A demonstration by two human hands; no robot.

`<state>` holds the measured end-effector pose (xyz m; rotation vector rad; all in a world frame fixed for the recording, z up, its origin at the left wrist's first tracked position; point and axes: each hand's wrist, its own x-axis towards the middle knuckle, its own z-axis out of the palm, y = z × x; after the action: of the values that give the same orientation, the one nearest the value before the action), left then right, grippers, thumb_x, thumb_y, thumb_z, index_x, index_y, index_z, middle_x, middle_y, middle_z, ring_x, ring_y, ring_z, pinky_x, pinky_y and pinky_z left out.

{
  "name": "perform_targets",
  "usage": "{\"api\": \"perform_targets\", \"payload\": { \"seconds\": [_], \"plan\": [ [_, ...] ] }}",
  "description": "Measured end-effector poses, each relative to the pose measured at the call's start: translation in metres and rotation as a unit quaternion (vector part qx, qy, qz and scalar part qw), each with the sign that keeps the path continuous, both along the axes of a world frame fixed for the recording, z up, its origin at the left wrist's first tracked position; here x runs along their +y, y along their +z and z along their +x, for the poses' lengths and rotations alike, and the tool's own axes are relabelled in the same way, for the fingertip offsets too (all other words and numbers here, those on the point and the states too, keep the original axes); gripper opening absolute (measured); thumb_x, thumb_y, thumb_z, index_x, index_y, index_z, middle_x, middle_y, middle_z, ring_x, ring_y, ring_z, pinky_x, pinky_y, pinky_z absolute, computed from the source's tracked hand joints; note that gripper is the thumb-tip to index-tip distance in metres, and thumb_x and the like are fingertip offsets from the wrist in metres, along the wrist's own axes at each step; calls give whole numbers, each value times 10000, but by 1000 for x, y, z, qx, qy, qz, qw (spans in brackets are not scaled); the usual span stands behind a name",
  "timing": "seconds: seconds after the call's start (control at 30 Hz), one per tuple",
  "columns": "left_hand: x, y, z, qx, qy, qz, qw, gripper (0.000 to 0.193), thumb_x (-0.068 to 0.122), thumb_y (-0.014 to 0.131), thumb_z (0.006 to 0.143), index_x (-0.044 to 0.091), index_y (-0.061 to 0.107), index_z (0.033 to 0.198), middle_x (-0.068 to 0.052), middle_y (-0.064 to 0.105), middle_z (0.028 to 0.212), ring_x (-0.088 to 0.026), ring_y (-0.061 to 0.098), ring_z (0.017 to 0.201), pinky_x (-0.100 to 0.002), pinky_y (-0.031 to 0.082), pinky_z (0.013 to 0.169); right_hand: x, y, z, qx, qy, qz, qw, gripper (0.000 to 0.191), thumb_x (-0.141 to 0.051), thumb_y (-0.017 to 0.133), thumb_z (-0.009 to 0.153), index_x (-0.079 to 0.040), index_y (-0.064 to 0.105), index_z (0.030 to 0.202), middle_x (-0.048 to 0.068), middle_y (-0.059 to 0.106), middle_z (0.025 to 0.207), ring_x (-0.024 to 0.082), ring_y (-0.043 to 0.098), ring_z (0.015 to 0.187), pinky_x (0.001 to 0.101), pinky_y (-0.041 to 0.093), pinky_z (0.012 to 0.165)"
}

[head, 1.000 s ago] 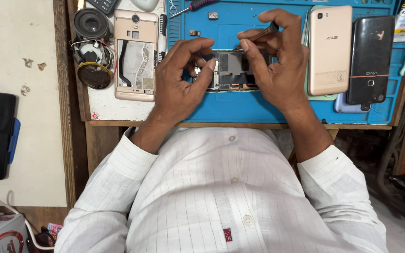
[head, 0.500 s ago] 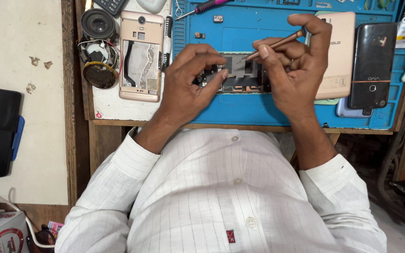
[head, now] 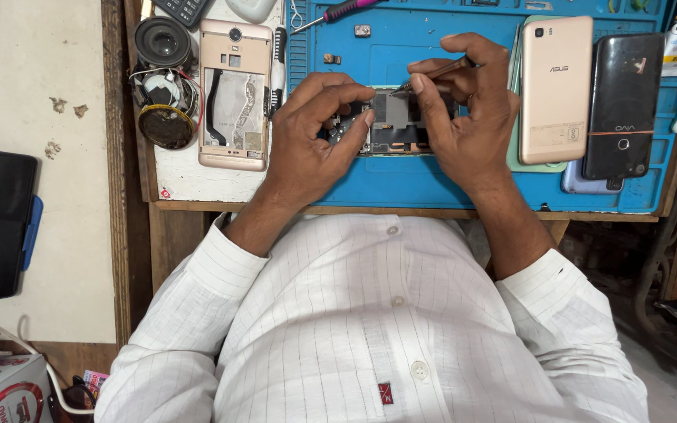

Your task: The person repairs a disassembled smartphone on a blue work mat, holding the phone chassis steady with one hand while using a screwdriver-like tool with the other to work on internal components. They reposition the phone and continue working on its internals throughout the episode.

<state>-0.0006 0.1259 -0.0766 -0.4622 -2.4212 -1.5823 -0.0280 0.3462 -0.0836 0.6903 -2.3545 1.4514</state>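
Left hand point(head: 311, 137) clamped on an opened phone point(head: 389, 121), right hand point(head: 464, 117) gripping tweezers point(head: 432, 74): steadiness is advised at the blue mat's point(head: 432, 184) middle.

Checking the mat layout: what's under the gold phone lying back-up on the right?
A pale green piece peeks out beneath the gold phone, on the blue mat. The phone covers the rest.
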Motion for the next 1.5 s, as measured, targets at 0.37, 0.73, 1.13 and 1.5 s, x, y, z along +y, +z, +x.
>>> {"api": "perform_targets", "payload": {
  "seconds": [0.37, 0.73, 1.13, 1.5],
  "plan": [
    [1, 3, 1, 45, -8, -47, 998, 285, 160, 855, 902, 80, 742, 1151, -64, 670, 1121, -211, 647, 1077, -360, 547, 917, 10, 3, 4, -190, 56, -257, 946, 429, -36, 684, 1143, -74, 345, 1403, 222, 759, 1048, 233, 781, 938, 313, 676, 857],
    [3, 0, 1, 64, -21, -49, 997, 135, 188, 866, 898, 127, 770, 972, -6, 684, 1012, -164, 612, 964, -325, 488, 832, 12, -10, 8, -189, 78, -269, 941, 432, -30, 692, 1177, -76, 348, 1435, 230, 769, 1057, 231, 788, 950, 317, 683, 873],
    [3, -1, 1, 68, -22, -42, 997, 92, 143, 838, 908, 114, 755, 935, -11, 689, 1016, -162, 626, 956, -327, 483, 836, 8, 1, 19, -79, 69, -156, 982, 418, 42, 645, 1182, -85, 336, 1432, 217, 762, 1078, 226, 785, 994, 254, 646, 848],
    [0, 2, 3, 54, -27, -43, 997, 71, 99, 814, 902, 90, 747, 924, -20, 680, 1054, -179, 621, 1001, -341, 515, 861, -6, 14, 21, 53, 65, -21, 996, 555, 68, 674, 1090, -92, 330, 1495, 191, 756, 1103, 241, 778, 1051, 287, 669, 868]
  ]
}}
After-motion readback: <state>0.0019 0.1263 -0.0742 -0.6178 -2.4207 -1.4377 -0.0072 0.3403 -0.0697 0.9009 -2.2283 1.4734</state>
